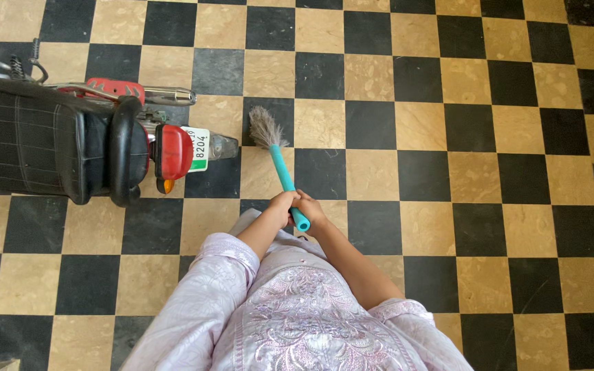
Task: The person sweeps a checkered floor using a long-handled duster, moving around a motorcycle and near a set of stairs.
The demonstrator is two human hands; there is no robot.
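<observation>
Floor tiles (462, 172) in black and tan squares fill nearly everything I can see from the head camera, laid in a checkerboard from edge to edge. Next in size is the motorbike (56, 141) parked at the left, seen from its rear end: a black quilted seat, a chrome rail alongside it, a red tail light (172, 151) and a white and green number plate (199, 148) sticking out behind. Below the middle I see my own pale lilac tunic (297, 316) with silver embroidery down the front, both sleeves reaching forward.

From those sleeves my two arms meet at the broom (280, 161), which stands in front of me, tilted away and up-left. Its teal handle runs from my hands to a small grey-brown tuft of bristles (264, 127) that lies over a black tile just right of the number plate, near it but not touching it as far as I can tell.

My left hand (282, 205) is curled around the lower handle, fingers closed on it. My right hand (311, 209) is wrapped around the same stretch from the other side, fingers also closed tight, with the blunt teal end of the handle poking out between the two hands.
</observation>
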